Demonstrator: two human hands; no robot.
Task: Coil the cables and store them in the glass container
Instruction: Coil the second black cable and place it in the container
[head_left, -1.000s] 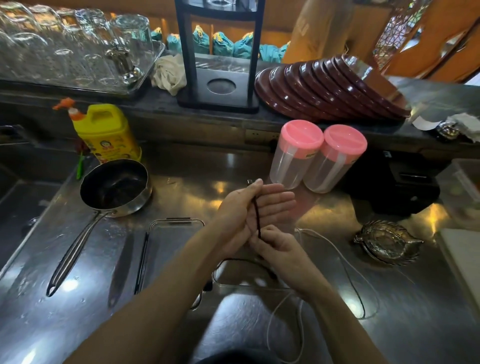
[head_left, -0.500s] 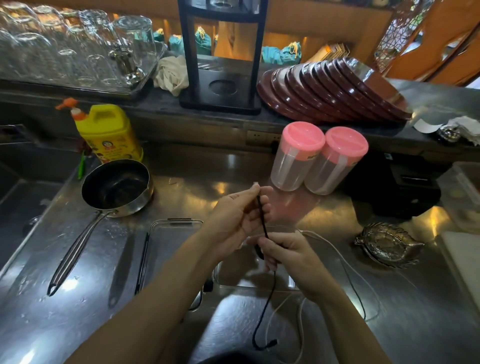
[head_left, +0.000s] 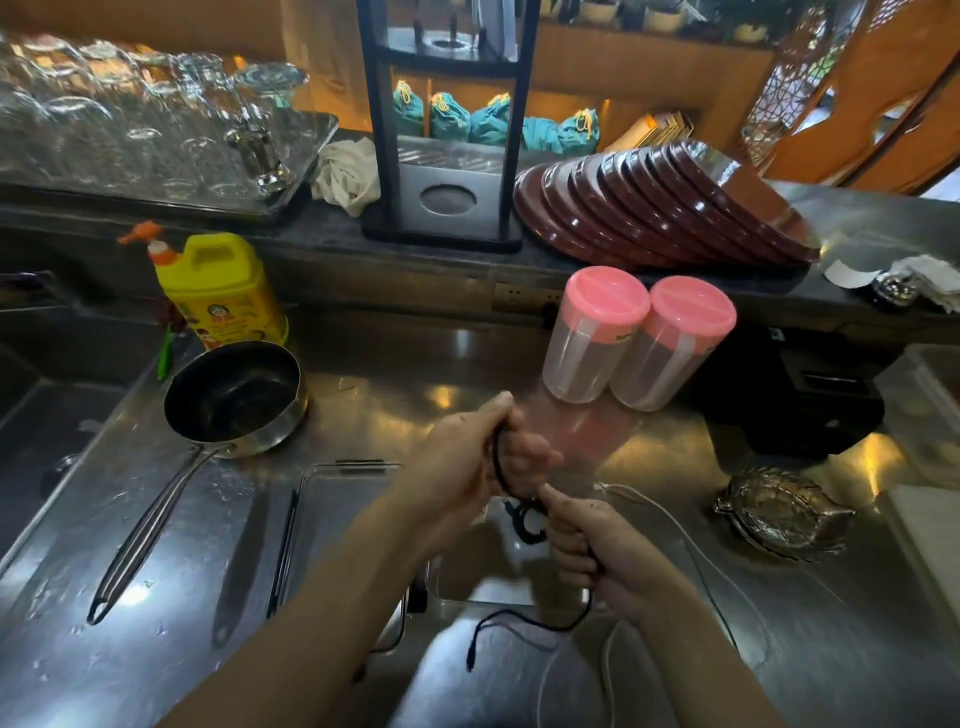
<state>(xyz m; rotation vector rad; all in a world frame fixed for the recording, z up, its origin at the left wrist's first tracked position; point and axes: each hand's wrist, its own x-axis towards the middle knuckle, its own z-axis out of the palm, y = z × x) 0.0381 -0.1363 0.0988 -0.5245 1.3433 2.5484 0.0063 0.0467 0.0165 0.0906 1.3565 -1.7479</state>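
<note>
Both hands curled around black cable.

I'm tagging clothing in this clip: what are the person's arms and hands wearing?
Nothing visible: both forearms are bare as far as the frame shows, with no sleeves, and the left hand and right hand show no gloves. No watch, ring or bracelet can be made out.

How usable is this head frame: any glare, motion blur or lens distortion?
Head view: warm glare patches on the steel counter; left hand and black cable slightly motion-blurred; wide-angle bending at the edges; the glass container is hard to read against reflections.
</note>
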